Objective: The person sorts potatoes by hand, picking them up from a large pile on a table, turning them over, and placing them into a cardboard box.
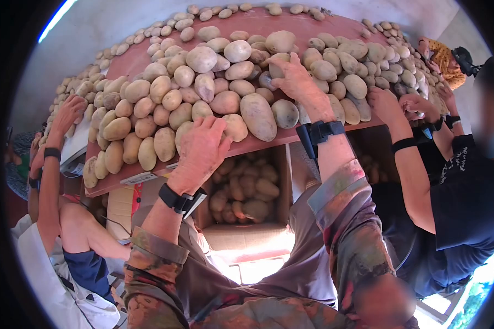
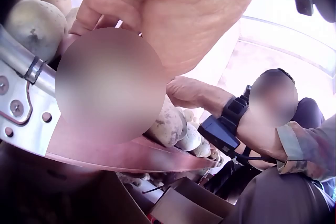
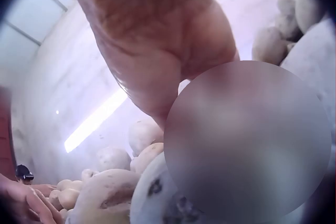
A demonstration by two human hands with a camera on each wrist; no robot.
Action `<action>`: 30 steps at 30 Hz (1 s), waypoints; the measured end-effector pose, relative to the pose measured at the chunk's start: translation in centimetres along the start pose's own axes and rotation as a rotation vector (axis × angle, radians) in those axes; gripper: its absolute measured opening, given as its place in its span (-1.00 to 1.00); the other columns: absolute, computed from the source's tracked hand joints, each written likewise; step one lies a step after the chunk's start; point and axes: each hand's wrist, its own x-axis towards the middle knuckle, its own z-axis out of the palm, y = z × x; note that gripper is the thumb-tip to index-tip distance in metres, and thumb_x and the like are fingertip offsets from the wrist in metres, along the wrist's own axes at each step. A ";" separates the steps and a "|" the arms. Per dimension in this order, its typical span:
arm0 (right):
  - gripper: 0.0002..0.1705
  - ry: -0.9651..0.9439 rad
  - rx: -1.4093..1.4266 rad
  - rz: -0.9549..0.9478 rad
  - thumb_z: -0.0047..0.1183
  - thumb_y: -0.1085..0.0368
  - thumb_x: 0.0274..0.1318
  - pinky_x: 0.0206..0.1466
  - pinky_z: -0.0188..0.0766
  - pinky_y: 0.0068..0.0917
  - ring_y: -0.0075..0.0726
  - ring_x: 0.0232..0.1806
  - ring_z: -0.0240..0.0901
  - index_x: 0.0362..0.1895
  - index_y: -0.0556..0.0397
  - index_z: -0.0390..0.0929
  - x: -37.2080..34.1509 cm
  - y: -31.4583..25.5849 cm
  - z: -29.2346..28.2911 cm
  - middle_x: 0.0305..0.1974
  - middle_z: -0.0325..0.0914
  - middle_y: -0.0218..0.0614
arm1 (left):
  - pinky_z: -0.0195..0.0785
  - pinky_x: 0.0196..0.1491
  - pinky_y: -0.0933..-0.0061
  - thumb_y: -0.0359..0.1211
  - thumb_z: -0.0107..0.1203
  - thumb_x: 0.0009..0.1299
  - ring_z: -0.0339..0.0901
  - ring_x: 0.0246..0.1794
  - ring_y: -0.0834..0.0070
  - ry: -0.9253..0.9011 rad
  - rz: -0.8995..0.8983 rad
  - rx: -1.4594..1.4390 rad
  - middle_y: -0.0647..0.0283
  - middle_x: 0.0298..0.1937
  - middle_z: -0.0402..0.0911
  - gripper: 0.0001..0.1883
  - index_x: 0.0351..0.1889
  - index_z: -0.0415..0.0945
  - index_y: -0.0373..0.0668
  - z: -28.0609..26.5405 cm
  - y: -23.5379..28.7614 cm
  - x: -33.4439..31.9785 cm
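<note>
Potatoes point(image 1: 258, 117) of many sizes lie heaped across the reddish table. My right hand point(image 1: 299, 82) reaches into the middle of the heap, thumb and fingers around a potato point(image 1: 279, 64). My left hand point(image 1: 203, 145) is lower, by the table's front edge, its fingers over the front row beside a yellowish potato point(image 1: 235, 128). In the left wrist view a blurred disc covers what lies under the palm, so I cannot tell whether this hand holds a potato. Dark-spotted potatoes point(image 3: 157, 190) lie below the right hand in the right wrist view.
Below the table edge point(image 1: 203, 156), between the knees, a cardboard box point(image 1: 241, 233) contains potatoes. Another person's hand point(image 1: 70, 112) reaches in at left, and one more hand point(image 1: 385, 104) touches the heap at right. A metal bracket point(image 2: 26, 103) is near my left hand.
</note>
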 end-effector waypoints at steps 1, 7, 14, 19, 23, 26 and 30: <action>-0.30 0.002 0.003 -0.001 0.25 0.28 0.00 0.38 0.34 -0.11 0.24 0.28 0.31 0.30 -0.30 0.42 0.0 -0.1 0.0 0.28 0.18 0.09 | 0.36 -0.10 0.09 -0.32 0.23 0.27 0.47 -0.11 0.05 0.007 0.002 -0.005 0.13 -0.18 0.55 -0.78 -0.18 0.50 -0.16 0.0 0.0 0.0; -0.34 -0.046 -0.095 -0.019 0.23 0.38 0.00 0.33 0.37 -0.15 0.21 0.25 0.33 0.25 -0.28 0.45 0.5 -0.1 -1.0 0.23 0.27 0.06 | 0.40 -0.11 0.08 -0.33 0.26 0.24 0.47 -0.09 0.06 0.007 0.024 -0.008 0.10 -0.17 0.53 -0.73 -0.18 0.47 -0.20 -0.1 0.0 -0.1; -0.33 0.034 -0.176 0.083 0.31 0.24 0.00 0.26 0.39 -0.05 0.15 0.27 0.31 0.24 -0.10 0.39 -0.3 -2.0 -2.1 0.18 0.34 0.03 | 0.40 -0.13 0.09 -0.34 0.25 0.25 0.47 -0.10 0.07 -0.001 0.031 0.008 0.09 -0.18 0.52 -0.74 -0.18 0.46 -0.22 -0.3 0.2 -0.1; -0.21 -0.015 -0.145 0.071 0.34 0.19 -0.05 0.27 0.39 -0.06 0.17 0.28 0.31 0.31 -0.08 0.32 -0.3 -1.0 -1.4 0.18 0.37 0.06 | 0.37 -0.10 0.09 -0.31 0.22 0.28 0.46 -0.09 0.06 -0.001 0.003 0.001 0.13 -0.16 0.54 -0.76 -0.17 0.48 -0.17 0.0 0.0 -0.2; -0.19 0.023 -0.035 0.052 0.37 0.17 -0.12 0.25 0.40 -0.10 0.19 0.20 0.39 0.28 -0.04 0.34 -0.4 -0.6 -0.9 0.08 0.45 0.08 | 0.37 -0.10 0.09 -0.31 0.22 0.28 0.46 -0.08 0.06 -0.008 -0.002 -0.001 0.13 -0.16 0.54 -0.76 -0.17 0.48 -0.17 -0.1 0.2 -0.1; -0.19 0.054 -0.078 0.060 0.41 0.15 -0.18 0.24 0.39 -0.11 0.18 0.20 0.40 0.23 0.00 0.36 -0.5 -0.2 -0.9 0.10 0.46 0.10 | 0.37 -0.10 0.09 -0.32 0.22 0.28 0.46 -0.09 0.05 -0.014 -0.006 -0.001 0.13 -0.17 0.54 -0.77 -0.17 0.48 -0.16 0.0 0.1 -0.1; -0.22 0.041 -0.083 0.034 0.44 0.14 -0.23 0.17 0.43 -0.11 0.13 0.15 0.47 0.15 0.01 0.40 -0.7 0.3 -1.4 0.08 0.51 0.10 | 0.39 -0.10 0.09 -0.32 0.24 0.26 0.47 -0.08 0.05 -0.017 0.006 0.006 0.11 -0.17 0.54 -0.75 -0.19 0.47 -0.18 0.0 -0.1 -0.1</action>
